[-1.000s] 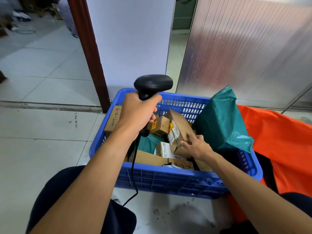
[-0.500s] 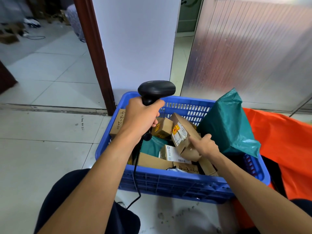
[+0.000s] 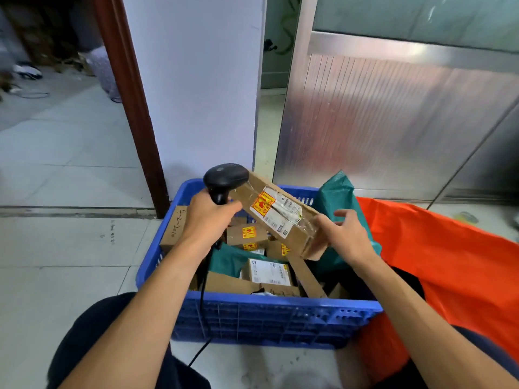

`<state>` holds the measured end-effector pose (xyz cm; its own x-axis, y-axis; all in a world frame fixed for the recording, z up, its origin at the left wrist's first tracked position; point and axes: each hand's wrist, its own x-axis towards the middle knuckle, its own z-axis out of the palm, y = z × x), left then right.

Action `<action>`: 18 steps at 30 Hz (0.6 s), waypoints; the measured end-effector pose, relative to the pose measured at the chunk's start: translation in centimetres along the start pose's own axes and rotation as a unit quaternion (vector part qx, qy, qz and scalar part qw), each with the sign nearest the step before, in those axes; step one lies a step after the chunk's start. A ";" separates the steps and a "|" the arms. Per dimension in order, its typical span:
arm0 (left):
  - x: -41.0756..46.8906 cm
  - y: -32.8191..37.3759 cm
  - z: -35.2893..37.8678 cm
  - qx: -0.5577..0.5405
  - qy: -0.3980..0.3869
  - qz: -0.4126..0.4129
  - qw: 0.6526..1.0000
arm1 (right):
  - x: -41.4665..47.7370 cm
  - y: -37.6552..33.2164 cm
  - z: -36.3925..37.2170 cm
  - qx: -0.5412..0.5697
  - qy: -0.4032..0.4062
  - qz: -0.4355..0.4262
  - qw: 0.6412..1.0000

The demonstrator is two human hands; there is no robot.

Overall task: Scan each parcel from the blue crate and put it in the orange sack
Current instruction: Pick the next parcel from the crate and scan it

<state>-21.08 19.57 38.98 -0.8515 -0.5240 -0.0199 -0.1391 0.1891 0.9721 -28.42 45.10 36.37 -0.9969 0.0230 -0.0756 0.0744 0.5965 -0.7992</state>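
My left hand (image 3: 209, 217) grips the handle of a black barcode scanner (image 3: 226, 176) above the blue crate (image 3: 269, 318). My right hand (image 3: 341, 234) holds the lower right end of a long brown cardboard parcel (image 3: 276, 213) lifted over the crate, tilted, with its yellow-red sticker and white label facing up. The parcel's upper left end sits right at the scanner's head. Inside the crate lie several more brown boxes (image 3: 247, 234) and green mailer bags (image 3: 335, 192). The orange sack (image 3: 449, 262) lies open to the right of the crate.
A white wall pillar with a dark brown door frame (image 3: 134, 122) stands behind the crate. A ribbed metal door panel (image 3: 393, 122) is at the back right. The scanner's black cable (image 3: 202, 318) hangs down the crate's front. My knees are at the bottom of the view, on a tiled floor.
My right hand has lifted the long brown parcel out of the crate and raised it up to the scanner's head. The left hand kept hold of the scanner.
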 end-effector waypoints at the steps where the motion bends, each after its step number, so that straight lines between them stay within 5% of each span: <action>1: -0.1 -0.1 -0.1 -0.002 0.008 -0.006 1.000 | -0.8 -0.2 -1.0 0.019 0.021 -0.026 0.999; 8: -1.4 -0.3 -0.7 -0.064 0.082 -0.044 0.994 | -3.3 0.5 -5.4 0.128 0.095 -0.080 0.984; 18: -3.8 -0.6 1.4 0.034 -0.008 -0.035 0.999 | -2.7 1.9 -7.4 0.182 0.122 -0.058 0.974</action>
<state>-18.44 22.58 38.15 -0.8468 -0.5241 -0.0909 -0.2311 0.2086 0.9503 -25.78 52.11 39.42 -0.9723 0.1894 0.1368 -0.0791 0.2842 -0.9555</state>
